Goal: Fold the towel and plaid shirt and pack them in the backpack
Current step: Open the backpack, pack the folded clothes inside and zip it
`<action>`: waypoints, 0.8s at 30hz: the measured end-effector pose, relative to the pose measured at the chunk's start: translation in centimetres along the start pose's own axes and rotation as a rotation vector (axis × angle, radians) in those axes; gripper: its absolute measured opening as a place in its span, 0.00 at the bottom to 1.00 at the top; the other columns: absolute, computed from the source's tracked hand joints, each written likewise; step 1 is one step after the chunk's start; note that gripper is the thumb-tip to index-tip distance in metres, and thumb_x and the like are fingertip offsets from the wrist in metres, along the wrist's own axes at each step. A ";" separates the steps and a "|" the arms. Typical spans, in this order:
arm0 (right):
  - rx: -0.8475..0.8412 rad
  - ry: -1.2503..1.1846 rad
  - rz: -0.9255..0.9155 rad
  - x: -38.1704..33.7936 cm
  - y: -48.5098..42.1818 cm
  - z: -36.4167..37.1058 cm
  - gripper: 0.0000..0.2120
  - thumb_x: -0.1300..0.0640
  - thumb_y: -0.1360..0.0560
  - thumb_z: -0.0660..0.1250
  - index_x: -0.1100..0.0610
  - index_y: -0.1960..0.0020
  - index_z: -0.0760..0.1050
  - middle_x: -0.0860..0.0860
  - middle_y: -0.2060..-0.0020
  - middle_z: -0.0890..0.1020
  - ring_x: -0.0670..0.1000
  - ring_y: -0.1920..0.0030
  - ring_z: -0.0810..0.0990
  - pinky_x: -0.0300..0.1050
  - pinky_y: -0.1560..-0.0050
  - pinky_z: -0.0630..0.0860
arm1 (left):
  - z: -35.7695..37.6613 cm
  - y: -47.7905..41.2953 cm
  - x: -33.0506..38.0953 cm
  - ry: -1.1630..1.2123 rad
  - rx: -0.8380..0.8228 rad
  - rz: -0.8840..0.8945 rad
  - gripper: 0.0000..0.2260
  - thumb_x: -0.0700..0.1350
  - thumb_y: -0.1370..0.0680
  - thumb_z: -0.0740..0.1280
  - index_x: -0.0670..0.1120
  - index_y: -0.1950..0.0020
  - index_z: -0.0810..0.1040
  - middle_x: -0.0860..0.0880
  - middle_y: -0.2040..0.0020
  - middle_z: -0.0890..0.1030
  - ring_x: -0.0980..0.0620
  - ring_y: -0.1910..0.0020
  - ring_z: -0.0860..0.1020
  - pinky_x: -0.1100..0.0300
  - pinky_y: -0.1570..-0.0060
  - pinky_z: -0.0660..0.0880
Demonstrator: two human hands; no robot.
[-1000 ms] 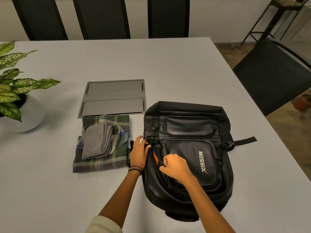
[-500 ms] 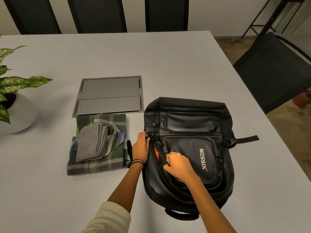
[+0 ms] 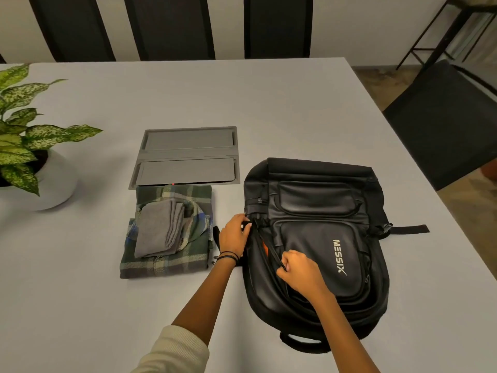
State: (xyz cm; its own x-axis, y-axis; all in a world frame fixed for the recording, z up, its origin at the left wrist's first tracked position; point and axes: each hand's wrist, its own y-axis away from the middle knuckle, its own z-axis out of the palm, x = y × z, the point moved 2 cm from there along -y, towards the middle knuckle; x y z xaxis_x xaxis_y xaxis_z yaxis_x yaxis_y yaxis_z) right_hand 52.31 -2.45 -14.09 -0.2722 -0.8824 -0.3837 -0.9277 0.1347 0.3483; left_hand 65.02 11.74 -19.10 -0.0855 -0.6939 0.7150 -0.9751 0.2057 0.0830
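A black backpack (image 3: 320,211) lies flat on the grey table, front side up. Its left zipper seam is parted a little and shows an orange lining (image 3: 265,244). My left hand (image 3: 234,234) grips the bag's left edge by the top of that seam. My right hand (image 3: 301,270) pinches the zipper edge lower down the seam. Left of the bag lies the folded green plaid shirt (image 3: 166,261). The folded grey towel (image 3: 158,228) rests on top of it.
A grey hatch panel (image 3: 185,157) is set into the table behind the shirt. A potted plant (image 3: 24,157) stands at the far left. Dark chairs (image 3: 443,130) stand at the right and along the far edge.
My right hand has slid a little down the zipper seam, and the gap with the orange lining has grown slightly. The left hand keeps its hold on the bag's edge.
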 end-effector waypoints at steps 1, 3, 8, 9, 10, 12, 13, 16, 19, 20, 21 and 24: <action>0.003 -0.016 0.008 0.0 0.1 0.3 0.08 0.55 0.27 0.63 0.56 0.62 0.66 0.47 0.65 0.70 0.49 0.65 0.71 0.39 0.68 0.65 | -0.2 0.2 -0.1 0.013 -0.020 -0.011 0.08 0.44 0.22 0.63 0.47 0.43 0.76 0.49 0.43 0.79 0.50 0.52 0.80 0.57 0.51 0.77; 0.011 -0.065 0.035 0.0 0.2 0.8 0.08 0.54 0.27 0.63 0.55 0.61 0.67 0.48 0.63 0.73 0.49 0.63 0.73 0.41 0.63 0.69 | -0.7 0.5 -0.2 0.020 -0.073 -0.007 0.12 0.43 0.22 0.63 0.48 0.38 0.74 0.50 0.40 0.78 0.50 0.51 0.80 0.58 0.50 0.75; 0.163 -0.166 0.071 -0.5 0.8 1.6 0.14 0.46 0.23 0.61 0.53 0.62 0.71 0.47 0.64 0.76 0.45 0.65 0.74 0.34 0.68 0.65 | -3.2 1.4 -1.3 0.044 -0.079 0.034 0.10 0.43 0.21 0.62 0.48 0.41 0.76 0.50 0.40 0.78 0.51 0.51 0.79 0.63 0.53 0.73; 0.239 -0.201 0.078 -0.9 0.9 1.6 0.15 0.46 0.22 0.60 0.54 0.62 0.72 0.48 0.64 0.76 0.45 0.66 0.74 0.34 0.68 0.64 | -3.8 1.6 -1.6 0.058 -0.068 0.036 0.10 0.43 0.21 0.61 0.48 0.41 0.76 0.50 0.41 0.78 0.52 0.51 0.79 0.63 0.53 0.73; 0.313 -0.240 0.078 -1.3 0.9 1.8 0.15 0.47 0.22 0.59 0.55 0.62 0.72 0.48 0.64 0.75 0.46 0.66 0.74 0.35 0.67 0.65 | -4.6 1.7 -2.0 0.079 -0.055 0.036 0.10 0.43 0.21 0.61 0.47 0.42 0.76 0.50 0.42 0.78 0.53 0.52 0.78 0.64 0.52 0.73; 0.422 -0.307 0.073 -2.2 0.8 2.1 0.13 0.50 0.22 0.59 0.56 0.60 0.74 0.48 0.64 0.76 0.45 0.66 0.75 0.37 0.63 0.70 | -6.1 2.0 -2.6 0.130 -0.029 0.042 0.09 0.43 0.21 0.61 0.47 0.42 0.76 0.48 0.45 0.79 0.55 0.55 0.76 0.65 0.52 0.73; 0.452 -0.323 0.067 -2.9 0.6 2.4 0.12 0.51 0.22 0.60 0.56 0.59 0.75 0.48 0.63 0.76 0.45 0.66 0.75 0.40 0.61 0.73 | -7.0 2.0 -3.1 0.157 -0.016 0.046 0.09 0.43 0.21 0.61 0.48 0.42 0.76 0.48 0.46 0.79 0.54 0.55 0.77 0.64 0.52 0.75; 0.496 -0.334 0.016 -5.3 -0.1 3.0 0.07 0.55 0.23 0.62 0.56 0.56 0.76 0.48 0.61 0.76 0.47 0.63 0.76 0.45 0.56 0.75 | -9.6 2.1 -4.7 0.247 0.005 0.066 0.08 0.43 0.21 0.61 0.49 0.43 0.77 0.49 0.46 0.80 0.53 0.53 0.79 0.58 0.52 0.79; 0.472 -0.279 -0.037 -7.8 -1.3 3.7 0.06 0.55 0.23 0.62 0.55 0.52 0.76 0.48 0.54 0.77 0.48 0.55 0.77 0.43 0.49 0.68 | -12.3 2.4 -6.2 0.304 0.043 0.084 0.08 0.42 0.21 0.62 0.50 0.45 0.77 0.50 0.47 0.80 0.54 0.52 0.80 0.57 0.50 0.79; 0.456 -0.274 -0.050 -8.6 -1.7 4.0 0.06 0.55 0.23 0.61 0.55 0.50 0.76 0.49 0.52 0.78 0.49 0.54 0.77 0.44 0.48 0.68 | -13.2 2.5 -6.6 0.322 0.057 0.080 0.08 0.42 0.21 0.62 0.51 0.46 0.77 0.50 0.47 0.80 0.53 0.52 0.80 0.58 0.51 0.79; 0.439 -0.284 -0.063 -9.4 -2.2 4.2 0.07 0.55 0.22 0.61 0.55 0.49 0.76 0.49 0.51 0.78 0.49 0.52 0.77 0.45 0.47 0.69 | -14.1 2.6 -7.1 0.334 0.072 0.070 0.08 0.42 0.21 0.62 0.51 0.46 0.77 0.50 0.48 0.80 0.53 0.53 0.81 0.58 0.52 0.80; 0.401 -0.360 -0.106 -11.8 -3.4 4.7 0.08 0.55 0.22 0.62 0.55 0.46 0.76 0.50 0.48 0.78 0.51 0.50 0.78 0.48 0.46 0.73 | -16.1 2.8 -8.8 0.347 0.128 0.037 0.08 0.41 0.21 0.62 0.49 0.45 0.77 0.49 0.48 0.80 0.53 0.52 0.80 0.57 0.51 0.79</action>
State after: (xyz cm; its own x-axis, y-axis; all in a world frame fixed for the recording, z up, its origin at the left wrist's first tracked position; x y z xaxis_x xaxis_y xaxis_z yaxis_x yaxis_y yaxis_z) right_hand 57.51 9.59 -14.77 -0.1770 -0.7003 -0.6916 -0.9603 0.2767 -0.0345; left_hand 66.31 29.57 -13.96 -0.0681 -0.4074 0.9107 -0.9922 0.1231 -0.0191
